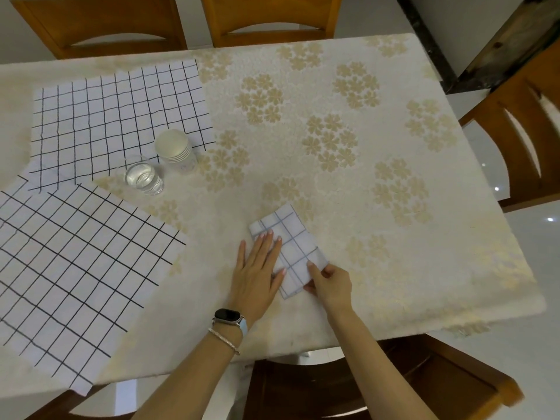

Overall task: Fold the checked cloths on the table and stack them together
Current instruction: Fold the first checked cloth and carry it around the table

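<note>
The bench (394, 268) fills most of the view, covered in a cream tablecloth printed with pale gold flower clusters. Wooden chairs stand round it: two at the far side (100, 25), one at the right (527, 140) and one at the near edge (394, 383).

The near checked cloth (69, 268) lies open and flat at the left, its near corner hanging over the bench edge. The far checked cloth (115, 116), also unfolded, lies beyond it, and the two corners meet or overlap at the left.

The folded cloth (291, 237) is a small tilted rectangle near the front of the bench, well apart from the other two.

The left hand (257, 274) lies flat on the folded cloth's left side, fingers straight and pressing down, so its grip is wide and holds nothing. The right hand (330, 283) has its grip closed on the cloth's near right edge, thumb on top and fingers curled beneath.

A stack of paper cups (175, 150) stands at the far cloth's near right edge, and a glass of water (144, 177) stands just beside it toward the viewer.

The left wrist carries a dark watch (228, 315) and a thin bracelet (224, 339).
</note>
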Motion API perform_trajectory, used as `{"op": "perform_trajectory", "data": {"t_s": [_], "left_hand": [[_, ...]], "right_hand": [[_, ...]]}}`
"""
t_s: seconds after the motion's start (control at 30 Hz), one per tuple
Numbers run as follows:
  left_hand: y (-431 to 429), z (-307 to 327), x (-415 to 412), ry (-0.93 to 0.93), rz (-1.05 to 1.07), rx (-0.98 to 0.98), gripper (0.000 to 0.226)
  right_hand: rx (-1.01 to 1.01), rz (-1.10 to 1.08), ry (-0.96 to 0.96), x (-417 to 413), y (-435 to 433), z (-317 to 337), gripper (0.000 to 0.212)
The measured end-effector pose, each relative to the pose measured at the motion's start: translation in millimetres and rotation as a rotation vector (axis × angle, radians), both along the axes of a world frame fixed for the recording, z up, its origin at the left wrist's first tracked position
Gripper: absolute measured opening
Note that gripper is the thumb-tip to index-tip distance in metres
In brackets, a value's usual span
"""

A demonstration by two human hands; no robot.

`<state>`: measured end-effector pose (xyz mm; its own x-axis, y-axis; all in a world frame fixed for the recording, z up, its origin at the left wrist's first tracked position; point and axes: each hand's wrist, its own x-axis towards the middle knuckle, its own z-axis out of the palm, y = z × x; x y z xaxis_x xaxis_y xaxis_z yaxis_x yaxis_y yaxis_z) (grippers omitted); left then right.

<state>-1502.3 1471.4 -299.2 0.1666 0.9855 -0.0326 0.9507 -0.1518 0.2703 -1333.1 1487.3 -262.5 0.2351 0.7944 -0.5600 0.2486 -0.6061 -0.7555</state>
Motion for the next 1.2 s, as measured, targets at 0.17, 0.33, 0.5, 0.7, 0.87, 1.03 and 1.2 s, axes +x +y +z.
{"op": "perform_trajectory", "data": {"t_s": [0.17, 0.33, 0.5, 0.7, 0.87, 1.03, 1.2], "left_hand": [[0, -1, 9, -0.034, -0.007, 0.009, 0.062], [-1, -10, 9, -0.008, -0.022, -0.026, 0.062], [1, -13, 2, 0.026, -0.085, -0.052, 0.064], [2, -11, -4, 0.055, -0.127, -0.062, 0.076], [2, -8, -6, 0.054, -0.157, -0.071, 0.084], [3, -5, -7, 0.024, -0.178, -0.055, 0.084], [4, -5, -6, 0.023, -0.147, -0.081, 0.094]], "right_hand": [[-0.013, 0.042, -0.071, -2, 2, -1, 0.028], [-0.031, 0.072, -0.073, -2, 2, 5, 0.024], [-0.059, 0.205, -0.094, 4, 5, 12, 0.034], [-0.076, 0.354, -0.171, 20, 11, 11, 0.02], [0.001, 0.514, -0.516, 23, 13, 15, 0.033], [0.665, 0.795, -0.674, 11, 26, 3, 0.044], [0.75, 1.213, -0.812, 7, 44, -27, 0.053]]}}
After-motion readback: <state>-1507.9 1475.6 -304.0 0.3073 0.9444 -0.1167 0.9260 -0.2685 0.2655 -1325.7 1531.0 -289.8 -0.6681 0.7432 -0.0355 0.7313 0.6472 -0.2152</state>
